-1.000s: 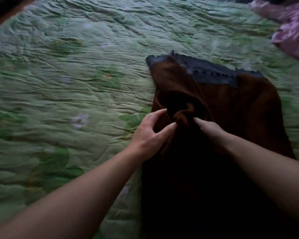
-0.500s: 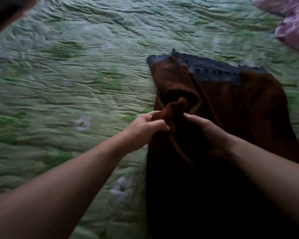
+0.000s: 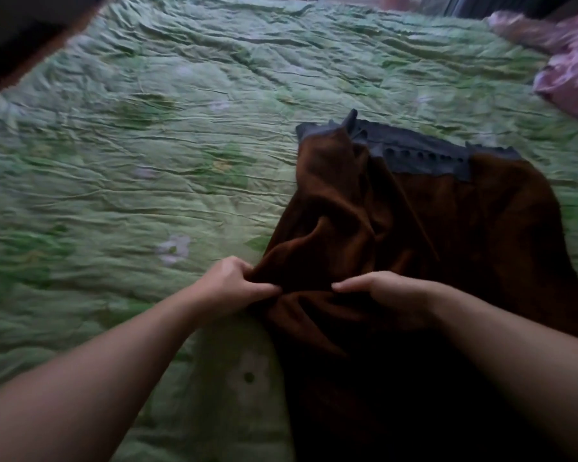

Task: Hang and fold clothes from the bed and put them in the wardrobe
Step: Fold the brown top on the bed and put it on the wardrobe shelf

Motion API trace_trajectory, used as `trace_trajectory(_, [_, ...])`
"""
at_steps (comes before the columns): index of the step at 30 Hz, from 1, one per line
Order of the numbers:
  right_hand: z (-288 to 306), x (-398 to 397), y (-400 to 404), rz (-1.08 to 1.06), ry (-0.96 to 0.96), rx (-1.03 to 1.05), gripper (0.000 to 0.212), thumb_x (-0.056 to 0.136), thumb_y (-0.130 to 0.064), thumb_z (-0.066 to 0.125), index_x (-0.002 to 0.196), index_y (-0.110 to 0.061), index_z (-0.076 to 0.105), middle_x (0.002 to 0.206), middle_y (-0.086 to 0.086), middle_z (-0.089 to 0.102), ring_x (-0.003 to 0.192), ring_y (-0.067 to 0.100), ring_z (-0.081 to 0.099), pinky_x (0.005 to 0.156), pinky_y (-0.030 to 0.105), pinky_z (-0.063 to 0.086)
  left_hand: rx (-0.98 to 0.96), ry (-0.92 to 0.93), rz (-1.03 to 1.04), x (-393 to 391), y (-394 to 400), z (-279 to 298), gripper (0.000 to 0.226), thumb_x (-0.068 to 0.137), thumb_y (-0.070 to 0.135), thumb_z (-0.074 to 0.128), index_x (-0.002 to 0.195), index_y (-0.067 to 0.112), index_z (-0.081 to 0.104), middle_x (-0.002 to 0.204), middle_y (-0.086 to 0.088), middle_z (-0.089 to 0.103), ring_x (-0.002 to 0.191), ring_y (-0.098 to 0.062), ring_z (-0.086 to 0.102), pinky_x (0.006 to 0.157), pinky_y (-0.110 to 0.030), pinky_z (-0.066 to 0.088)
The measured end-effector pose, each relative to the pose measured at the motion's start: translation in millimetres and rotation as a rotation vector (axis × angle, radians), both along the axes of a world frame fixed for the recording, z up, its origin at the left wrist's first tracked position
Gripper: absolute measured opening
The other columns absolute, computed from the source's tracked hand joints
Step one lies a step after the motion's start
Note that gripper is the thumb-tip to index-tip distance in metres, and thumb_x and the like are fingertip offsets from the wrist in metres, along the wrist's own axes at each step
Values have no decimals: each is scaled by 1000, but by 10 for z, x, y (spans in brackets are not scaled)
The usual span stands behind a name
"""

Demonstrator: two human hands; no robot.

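Left hand [image 3: 229,288] and right hand [image 3: 386,296] both pinch dark brown soft fabric garment [image 3: 447,235] on green quilted bedspread [image 3: 147,161]; uneven pull risks bunching, crooked fold.

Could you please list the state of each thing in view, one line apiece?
Brown garment: bunched and creased on the bed, gripped near its middle by both hands.
Dark grey trim: lying along the garment's far edge.
Left hand: fingers curled, pinching a fold of the garment.
Right hand: fingers curled over the garment.
Green bedspread: spread out, wrinkled.
Pink cloth: crumpled at the far right.
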State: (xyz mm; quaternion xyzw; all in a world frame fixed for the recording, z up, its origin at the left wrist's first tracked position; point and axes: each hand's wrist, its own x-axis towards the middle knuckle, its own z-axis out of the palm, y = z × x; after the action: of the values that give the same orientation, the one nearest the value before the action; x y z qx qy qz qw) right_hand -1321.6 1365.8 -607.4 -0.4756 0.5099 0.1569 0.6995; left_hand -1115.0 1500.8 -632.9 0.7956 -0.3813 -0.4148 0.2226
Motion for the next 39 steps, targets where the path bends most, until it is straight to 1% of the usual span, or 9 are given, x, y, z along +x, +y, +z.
trace_trajectory(9, [-35, 770, -969, -543, -240, -361, 85, 48, -63, 83, 110, -6, 69, 96, 12, 74, 85, 29, 73, 85, 47, 56, 144, 66, 12, 161, -241, -128, 57, 70, 61, 72, 44, 15, 49, 42, 1, 48, 35, -13, 45, 41, -21, 34])
trace_trajectory(13, [-1, 1059, -1161, -206, -74, -229, 37, 90, -45, 57, 86, -11, 68, 63, 6, 71, 49, 19, 66, 52, 28, 58, 186, 126, -13, 229, -297, -167, 58, 72, 60, 71, 43, 14, 51, 43, -5, 54, 35, -18, 50, 39, -20, 37])
trace_trajectory(15, [50, 1165, -1247, -223, -23, -358, 26, 88, -31, 61, 89, -6, 68, 66, 8, 71, 52, 22, 67, 55, 30, 58, 184, 136, -14, 252, -301, -187, 60, 72, 60, 71, 40, 15, 48, 40, -2, 50, 34, -16, 47, 38, -20, 35])
trace_trajectory(19, [327, 1284, -1497, -569, -325, -404, 44, 69, -18, 60, 109, -2, 68, 101, 21, 71, 91, 37, 70, 79, 50, 57, 171, 120, -12, 257, -306, -223, 63, 72, 59, 72, 37, 16, 41, 35, 6, 41, 31, -10, 39, 36, -19, 29])
trace_trajectory(23, [488, 1257, -1544, -370, -385, -230, 25, 94, -28, 46, 83, -12, 63, 68, 3, 66, 56, 15, 65, 57, 21, 55, 152, 121, -18, 266, -301, -231, 66, 73, 57, 71, 34, 14, 42, 36, 4, 42, 32, -12, 40, 37, -20, 30])
trace_trajectory(28, [299, 1384, -1510, -274, -108, -482, 30, 90, -32, 61, 107, -8, 65, 87, 9, 71, 68, 20, 68, 65, 29, 57, 160, 122, -22, 261, -310, -203, 66, 75, 55, 71, 33, 14, 41, 33, 6, 40, 28, -9, 37, 34, -18, 28])
trace_trajectory(30, [319, 1457, -1554, -423, -202, -563, 32, 89, -27, 61, 112, -5, 66, 98, 13, 72, 81, 25, 69, 80, 37, 58, 161, 121, -29, 275, -317, -208, 66, 75, 55, 71, 34, 14, 40, 34, 6, 39, 29, -9, 36, 34, -18, 27])
trace_trajectory(35, [648, 1453, -1673, -474, -611, -321, 37, 92, -25, 43, 99, -2, 71, 93, 14, 72, 80, 26, 70, 72, 32, 57, 174, 161, -26, 283, -334, -190, 60, 76, 55, 70, 40, 16, 44, 35, 6, 43, 29, -10, 41, 34, -18, 30])
trace_trajectory(39, [599, 1463, -1682, -79, -262, -239, 50, 93, -45, 50, 65, -11, 72, 64, 5, 70, 53, 19, 67, 54, 26, 57, 187, 166, -28, 294, -327, -199, 60, 74, 57, 71, 40, 16, 44, 39, 2, 45, 31, -12, 42, 36, -19, 31])
